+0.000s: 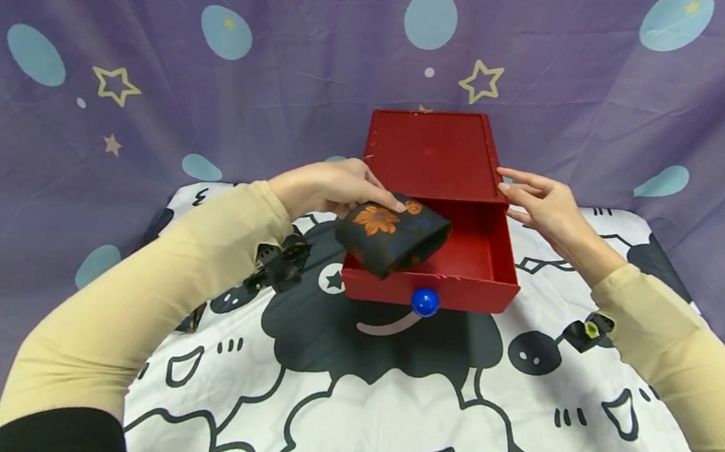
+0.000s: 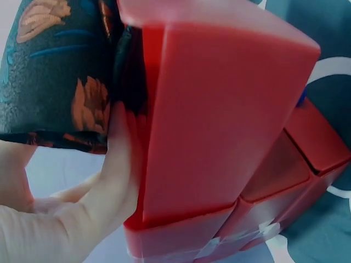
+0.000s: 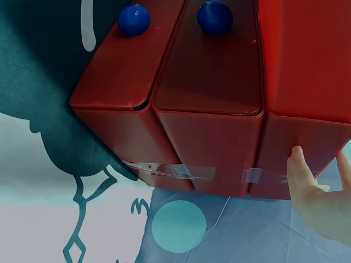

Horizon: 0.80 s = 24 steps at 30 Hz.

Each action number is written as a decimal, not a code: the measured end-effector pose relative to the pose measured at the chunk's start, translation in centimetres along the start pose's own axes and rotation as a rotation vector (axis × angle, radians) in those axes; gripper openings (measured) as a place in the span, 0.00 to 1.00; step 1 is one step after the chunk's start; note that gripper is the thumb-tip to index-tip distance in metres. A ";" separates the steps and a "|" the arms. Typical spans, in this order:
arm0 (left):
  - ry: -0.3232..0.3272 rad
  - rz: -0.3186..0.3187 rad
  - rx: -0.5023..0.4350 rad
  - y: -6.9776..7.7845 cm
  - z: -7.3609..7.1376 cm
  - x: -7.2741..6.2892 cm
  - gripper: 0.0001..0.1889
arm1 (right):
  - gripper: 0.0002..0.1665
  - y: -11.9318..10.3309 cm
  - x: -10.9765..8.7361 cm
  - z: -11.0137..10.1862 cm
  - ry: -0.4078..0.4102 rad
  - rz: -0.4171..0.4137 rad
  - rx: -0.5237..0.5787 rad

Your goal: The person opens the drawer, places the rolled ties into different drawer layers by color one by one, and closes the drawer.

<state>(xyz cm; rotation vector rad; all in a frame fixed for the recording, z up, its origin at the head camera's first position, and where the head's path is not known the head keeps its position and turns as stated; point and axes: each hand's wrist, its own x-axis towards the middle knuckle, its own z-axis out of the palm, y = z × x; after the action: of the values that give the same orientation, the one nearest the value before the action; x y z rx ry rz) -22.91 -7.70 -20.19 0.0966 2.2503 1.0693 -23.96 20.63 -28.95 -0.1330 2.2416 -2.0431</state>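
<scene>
My left hand [image 1: 339,183] grips a folded dark piece with orange flowers [image 1: 371,231], cloth-like or leathery, with thumb and fingers on it. It hangs over the pulled-out top drawer [image 1: 481,247] of a red drawer unit [image 1: 434,152], overlapping the drawer's left side in the head view. In the left wrist view the floral piece [image 2: 60,82] is close beside the drawer wall [image 2: 219,120]. My right hand [image 1: 546,206] has its fingers extended at the unit's right side; in the right wrist view a fingertip [image 3: 296,153] rests on the top section's side.
Below the open drawer are two shut drawers with blue knobs [image 3: 215,17], joined by clear tape [image 3: 186,171]. A blue knob [image 1: 424,302] sits on the open drawer's front. The unit stands on a cartoon-print cloth [image 1: 381,414]; a purple curtain [image 1: 296,99] hangs behind.
</scene>
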 end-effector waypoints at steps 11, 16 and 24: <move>0.070 -0.007 -0.059 0.1 1.3 0.0 0.13 | 0.34 -0.1 0.0 -0.1 -0.004 0.008 -0.017; 0.093 -0.027 -0.101 0.4 2.0 0.1 0.15 | 0.33 -0.3 0.0 -0.1 -0.005 0.006 -0.008; 0.107 -0.107 -0.268 0.4 3.1 0.7 0.14 | 0.32 -0.1 0.0 0.0 -0.006 0.001 0.010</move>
<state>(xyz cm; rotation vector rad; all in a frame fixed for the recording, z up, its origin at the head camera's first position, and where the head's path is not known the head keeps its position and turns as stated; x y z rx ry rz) -21.79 -5.15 -21.69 -0.1962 2.1547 1.3326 -23.94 20.59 -28.86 -0.1371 2.2273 -2.0494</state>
